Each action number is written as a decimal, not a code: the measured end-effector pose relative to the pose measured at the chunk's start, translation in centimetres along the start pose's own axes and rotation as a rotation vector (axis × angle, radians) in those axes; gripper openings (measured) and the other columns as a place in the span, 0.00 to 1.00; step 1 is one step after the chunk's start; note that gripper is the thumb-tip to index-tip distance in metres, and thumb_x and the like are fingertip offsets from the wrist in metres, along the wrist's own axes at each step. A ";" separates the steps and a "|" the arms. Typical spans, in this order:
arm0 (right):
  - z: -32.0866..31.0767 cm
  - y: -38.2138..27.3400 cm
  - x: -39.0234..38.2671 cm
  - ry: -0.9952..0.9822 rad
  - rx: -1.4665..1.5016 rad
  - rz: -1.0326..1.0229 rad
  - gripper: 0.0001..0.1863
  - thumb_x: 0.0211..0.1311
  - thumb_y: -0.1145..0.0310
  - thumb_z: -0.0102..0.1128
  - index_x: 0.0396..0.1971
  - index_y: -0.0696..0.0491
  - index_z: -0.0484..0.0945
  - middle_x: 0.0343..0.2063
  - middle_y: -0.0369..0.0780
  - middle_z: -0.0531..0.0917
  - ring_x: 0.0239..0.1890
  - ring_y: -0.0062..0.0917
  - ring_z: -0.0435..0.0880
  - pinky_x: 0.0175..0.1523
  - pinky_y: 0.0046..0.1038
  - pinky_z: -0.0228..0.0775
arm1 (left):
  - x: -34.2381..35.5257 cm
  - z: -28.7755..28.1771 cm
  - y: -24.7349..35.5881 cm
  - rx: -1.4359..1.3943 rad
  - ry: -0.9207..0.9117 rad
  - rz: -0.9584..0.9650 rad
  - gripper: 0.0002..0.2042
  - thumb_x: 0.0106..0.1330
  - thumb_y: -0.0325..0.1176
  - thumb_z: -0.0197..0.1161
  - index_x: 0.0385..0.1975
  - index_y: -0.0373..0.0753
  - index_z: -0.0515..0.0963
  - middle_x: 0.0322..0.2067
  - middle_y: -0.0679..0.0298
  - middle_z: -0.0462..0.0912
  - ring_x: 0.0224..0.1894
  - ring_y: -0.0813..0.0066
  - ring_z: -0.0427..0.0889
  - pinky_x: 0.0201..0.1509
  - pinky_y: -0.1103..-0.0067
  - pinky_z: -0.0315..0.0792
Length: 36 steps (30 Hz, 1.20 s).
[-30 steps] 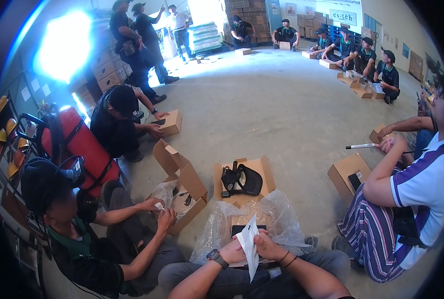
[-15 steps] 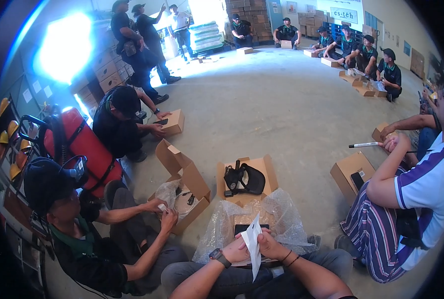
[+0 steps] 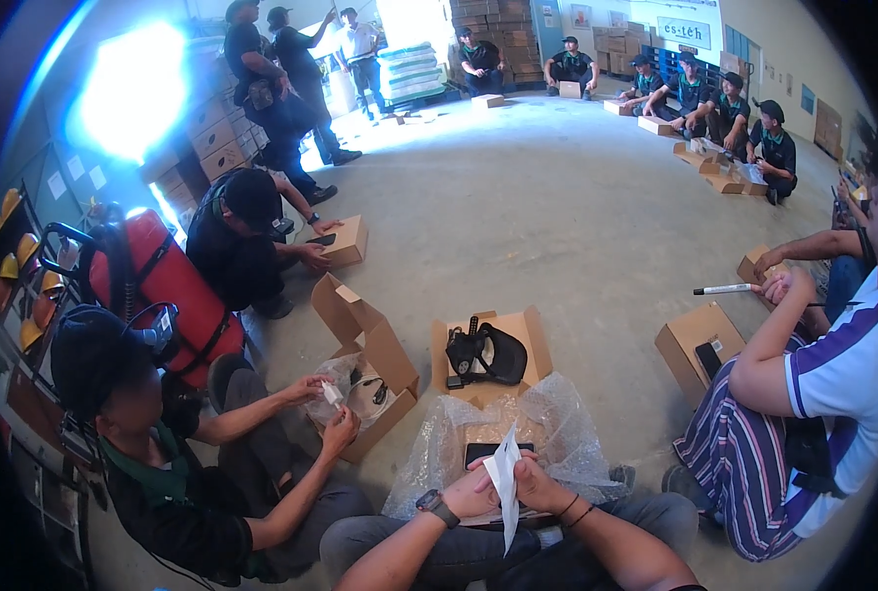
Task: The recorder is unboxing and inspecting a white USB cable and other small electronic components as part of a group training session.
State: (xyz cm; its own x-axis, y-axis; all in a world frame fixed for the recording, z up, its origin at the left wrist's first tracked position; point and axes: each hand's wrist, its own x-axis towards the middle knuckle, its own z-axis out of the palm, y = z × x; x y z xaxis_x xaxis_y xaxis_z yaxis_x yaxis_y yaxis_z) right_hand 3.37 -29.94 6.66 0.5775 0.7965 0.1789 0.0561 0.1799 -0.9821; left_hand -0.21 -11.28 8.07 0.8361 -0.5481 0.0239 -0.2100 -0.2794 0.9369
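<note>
A folded white paper sheet [image 3: 505, 485] stands upright between my two hands over my lap. My right hand [image 3: 540, 488] grips its right side, thumb along the edge. My left hand [image 3: 469, 497], with a dark watch on the wrist, is closed against its left side, fingers partly hidden by the sheet. Just beyond my fingers, a flat black device [image 3: 493, 450] lies on spread bubble wrap [image 3: 567, 428]. Farther out, a black cap [image 3: 503, 357] with a dark gadget on it rests in an open cardboard box [image 3: 535, 330].
At my left, a person [image 3: 153, 463] holds a small white item [image 3: 332, 394] beside an open cardboard box [image 3: 385, 360]. To the right, a person in striped trousers [image 3: 735, 463] holds a pen [image 3: 723, 290] near another box [image 3: 685, 340]. Other people sit around the concrete floor [image 3: 439, 217].
The view has shifted very slightly. The person at my left has turned the small white item and moved their hands apart. My hands keep the paper almost still.
</note>
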 end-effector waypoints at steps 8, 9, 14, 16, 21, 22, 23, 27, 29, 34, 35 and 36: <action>0.0 -0.1 -0.1 0.010 -0.017 0.052 0.53 0.74 0.24 0.27 0.49 0.62 0.87 0.44 0.42 0.88 0.50 0.27 0.84 0.61 0.28 0.72 | -0.1 -0.1 -0.3 0.042 -0.009 0.031 0.28 0.71 0.33 0.60 0.71 0.38 0.67 0.67 0.52 0.72 0.71 0.54 0.71 0.76 0.66 0.63; 0.0 0.4 -0.1 0.003 0.018 0.063 0.53 0.74 0.25 0.27 0.49 0.62 0.87 0.44 0.42 0.88 0.50 0.27 0.84 0.61 0.28 0.72 | -0.2 0.0 -0.3 0.041 -0.011 0.031 0.28 0.71 0.33 0.60 0.71 0.38 0.67 0.67 0.52 0.72 0.71 0.54 0.71 0.76 0.66 0.63; -0.2 0.6 -0.1 -0.031 0.051 0.062 0.53 0.74 0.25 0.28 0.49 0.62 0.86 0.44 0.42 0.88 0.49 0.27 0.84 0.61 0.28 0.72 | -0.2 0.0 0.2 -0.015 0.005 0.028 0.28 0.72 0.32 0.60 0.71 0.38 0.67 0.68 0.52 0.72 0.71 0.54 0.71 0.75 0.66 0.64; 0.3 0.4 0.1 0.035 -0.027 0.019 0.56 0.70 0.22 0.22 0.46 0.60 0.86 0.41 0.39 0.87 0.40 0.23 0.85 0.54 0.25 0.73 | -0.1 -0.1 0.7 -0.028 -0.002 0.015 0.28 0.72 0.33 0.60 0.71 0.38 0.67 0.68 0.52 0.71 0.70 0.54 0.71 0.75 0.66 0.64; 0.2 0.2 0.0 0.016 -0.042 0.047 0.55 0.72 0.23 0.21 0.41 0.58 0.89 0.48 0.41 0.86 0.43 0.26 0.84 0.57 0.27 0.71 | -0.1 -0.1 -0.2 0.073 -0.011 0.041 0.28 0.72 0.33 0.61 0.71 0.39 0.66 0.68 0.52 0.71 0.70 0.53 0.72 0.75 0.66 0.64; 0.2 0.2 0.0 0.025 -0.058 0.043 0.55 0.72 0.23 0.20 0.40 0.57 0.90 0.50 0.41 0.86 0.43 0.26 0.84 0.58 0.27 0.70 | -0.1 -0.1 0.0 0.029 -0.008 0.025 0.28 0.71 0.33 0.61 0.71 0.39 0.66 0.68 0.52 0.72 0.70 0.53 0.72 0.76 0.66 0.63; 0.2 0.1 -0.1 0.027 -0.059 0.044 0.55 0.72 0.23 0.20 0.40 0.57 0.90 0.50 0.41 0.86 0.43 0.26 0.84 0.58 0.27 0.70 | 0.0 0.0 0.1 -0.015 -0.005 0.010 0.28 0.71 0.33 0.62 0.71 0.39 0.67 0.68 0.52 0.72 0.70 0.53 0.72 0.76 0.66 0.63; 0.3 -0.4 0.0 0.039 -0.104 0.032 0.55 0.73 0.23 0.20 0.40 0.57 0.90 0.52 0.41 0.85 0.43 0.26 0.83 0.58 0.29 0.70 | -0.2 0.0 -0.1 0.011 0.003 0.044 0.28 0.71 0.33 0.63 0.71 0.39 0.67 0.68 0.53 0.72 0.70 0.53 0.72 0.75 0.66 0.64; 0.3 -0.3 0.0 0.044 -0.122 0.021 0.55 0.73 0.23 0.20 0.40 0.57 0.90 0.51 0.41 0.85 0.43 0.25 0.83 0.57 0.28 0.71 | -0.2 0.0 0.1 0.068 0.000 0.065 0.28 0.71 0.33 0.63 0.71 0.39 0.67 0.68 0.53 0.72 0.70 0.53 0.71 0.75 0.66 0.64; -0.2 0.7 -0.5 -0.020 0.076 0.106 0.53 0.74 0.24 0.28 0.50 0.62 0.85 0.46 0.42 0.89 0.50 0.27 0.84 0.61 0.27 0.71 | -0.2 0.1 0.3 -0.004 0.013 0.041 0.28 0.71 0.33 0.62 0.71 0.39 0.67 0.68 0.53 0.72 0.70 0.53 0.71 0.74 0.66 0.65; -0.2 0.9 -0.5 -0.019 0.076 0.106 0.53 0.74 0.24 0.28 0.50 0.62 0.85 0.46 0.42 0.89 0.50 0.27 0.84 0.61 0.27 0.71 | -0.2 0.1 0.4 -0.050 0.015 0.035 0.28 0.71 0.33 0.62 0.71 0.39 0.67 0.67 0.53 0.72 0.70 0.53 0.71 0.74 0.66 0.65; -0.1 1.0 -0.4 -0.015 0.085 0.101 0.53 0.74 0.24 0.29 0.51 0.63 0.85 0.46 0.42 0.89 0.50 0.27 0.85 0.61 0.27 0.72 | -0.2 0.1 0.2 -0.050 0.015 0.034 0.28 0.71 0.33 0.62 0.71 0.39 0.67 0.67 0.53 0.72 0.70 0.53 0.71 0.74 0.66 0.65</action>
State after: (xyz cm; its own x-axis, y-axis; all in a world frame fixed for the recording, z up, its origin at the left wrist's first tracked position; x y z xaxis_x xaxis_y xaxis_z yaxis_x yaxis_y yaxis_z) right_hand 3.31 -30.12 5.59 0.5641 0.8217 0.0809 -0.0715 0.1462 -0.9867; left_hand -0.45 -11.31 8.25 0.8366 -0.5444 0.0608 -0.2131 -0.2212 0.9516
